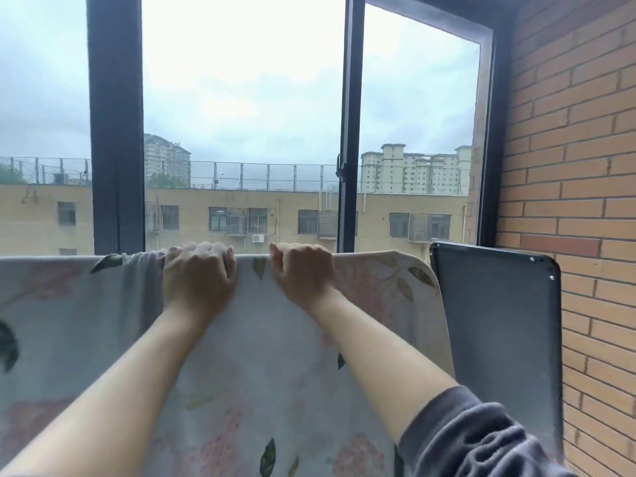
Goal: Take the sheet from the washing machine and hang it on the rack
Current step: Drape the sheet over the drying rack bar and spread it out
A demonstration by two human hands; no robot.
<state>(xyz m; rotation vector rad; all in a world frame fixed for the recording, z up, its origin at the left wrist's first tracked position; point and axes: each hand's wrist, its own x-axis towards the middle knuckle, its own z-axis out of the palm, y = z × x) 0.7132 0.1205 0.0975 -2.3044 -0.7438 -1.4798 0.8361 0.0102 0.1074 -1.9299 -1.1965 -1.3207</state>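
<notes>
A floral sheet [258, 356] was seen draped below a tall dark-framed window [115, 132], its top fold running level just under the window's lower edge. The rack itself was hidden beneath the cloth. The left hand [198, 273] and right hand [303, 273] were set side by side below the middle of the window, near each other but apart. The fingers of each were curled over the top fold and clamped on the sheet. A grey sleeve [464, 438] was pushed up the right forearm.

A bunched fold [142, 270] was gathered just beside the left hand, below the window's left post. A dark panel [499, 321] was propped below the window's right corner, against a brick wall [578, 166], with the sheet's rounded corner just beside it.

Several risks could be judged from here. If the hold were released with more cloth hanging on one side, the sheet could probably be dragged off by its own damp weight. If the bunched fold were left unsmoothed, slow drying and creasing would be likely there. If the sheet were pulled rightward, its corner might be caught on the panel.
</notes>
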